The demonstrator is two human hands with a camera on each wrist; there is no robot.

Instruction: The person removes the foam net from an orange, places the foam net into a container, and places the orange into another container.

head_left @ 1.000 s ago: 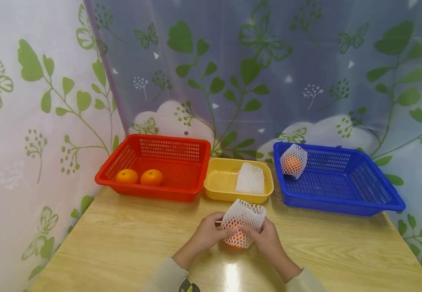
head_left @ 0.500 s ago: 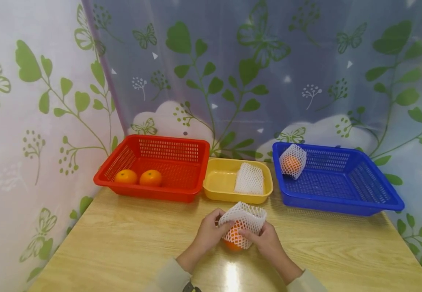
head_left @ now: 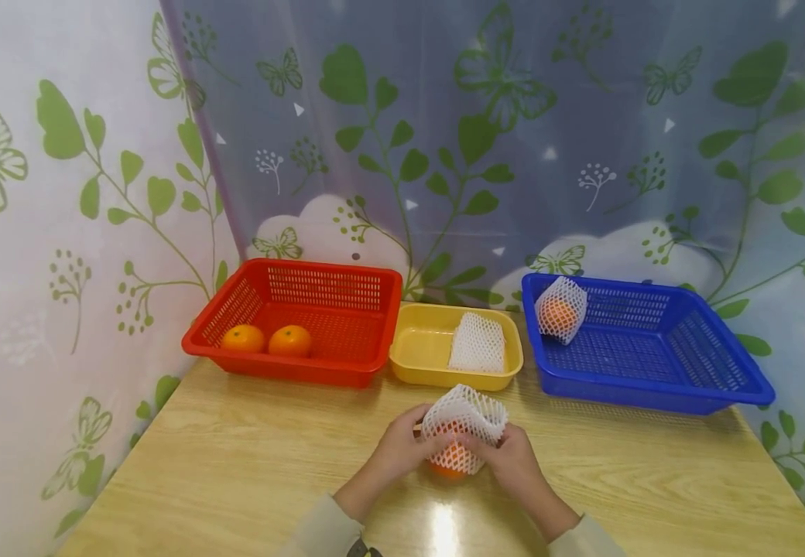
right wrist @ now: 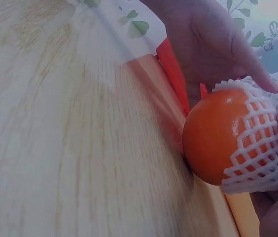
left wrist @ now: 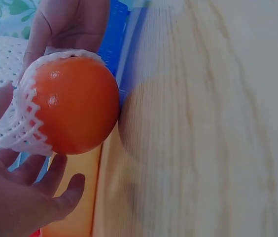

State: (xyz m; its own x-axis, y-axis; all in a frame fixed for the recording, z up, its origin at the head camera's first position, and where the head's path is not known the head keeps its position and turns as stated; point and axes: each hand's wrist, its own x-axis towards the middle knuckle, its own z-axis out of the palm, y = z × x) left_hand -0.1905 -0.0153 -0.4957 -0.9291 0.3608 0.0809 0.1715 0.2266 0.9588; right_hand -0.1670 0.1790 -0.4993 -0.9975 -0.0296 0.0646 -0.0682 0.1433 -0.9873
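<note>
Over the front middle of the table, an orange (head_left: 450, 469) sits partly inside a white foam net sleeve (head_left: 471, 410). The sleeve's upper end stands loose beyond the fruit. My left hand (head_left: 400, 447) holds the sleeved orange from the left, its thumb on the net. From the right, my right hand (head_left: 514, 462) grips it, thumb also in front. The wrist views show the bare end of the orange (left wrist: 77, 106) sticking out of the mesh (right wrist: 262, 148), close to the wooden surface. In the head view the fingers behind the sleeve are mostly hidden.
A red basket (head_left: 333, 371) at the back left holds two oranges (head_left: 289, 341). Beside it, a yellow tray (head_left: 416, 375) contains flat white net sleeves (head_left: 477, 343). The blue basket (head_left: 625, 391) at the right holds an orange in a net (head_left: 560, 311).
Both hands stay at the same spot around the orange. My left thumb rose on the net, then came back down, and the sleeve's loose upper end changed shape slightly. The baskets stay put.
</note>
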